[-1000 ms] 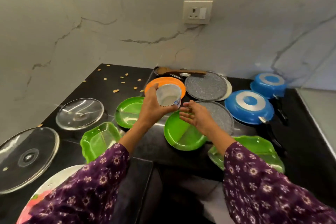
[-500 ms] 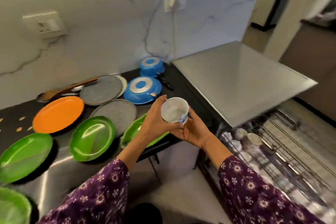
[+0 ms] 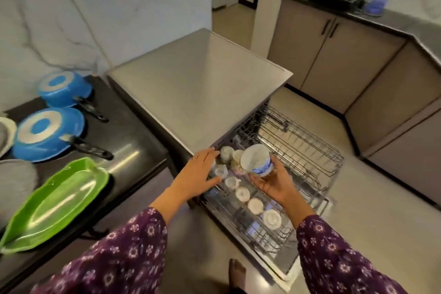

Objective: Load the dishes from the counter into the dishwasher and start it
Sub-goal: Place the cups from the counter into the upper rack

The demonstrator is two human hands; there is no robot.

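Mid-load: holding white cup (image 3: 256, 161) in right hand (image 3: 274, 184), fingers curled under it, tilted above pulled-out rack (image 3: 305, 148). Keeping left hand (image 3: 198, 174) flat, fingers straight and spread, beside row of upturned cups (image 3: 242, 193). Next, probably: flip cup mouth-down, seat in free slot. Leaving green tray (image 3: 55, 200), blue pans (image 3: 47, 133) on counter (image 3: 128, 136) for later.

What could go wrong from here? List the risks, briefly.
1. The right hand holds the white cup tilted, gripped near its base, above the rack. It might slip and strike the loaded cups below.
2. The left hand lies open right beside those close-set loaded cups, so a careless move could knock one over.
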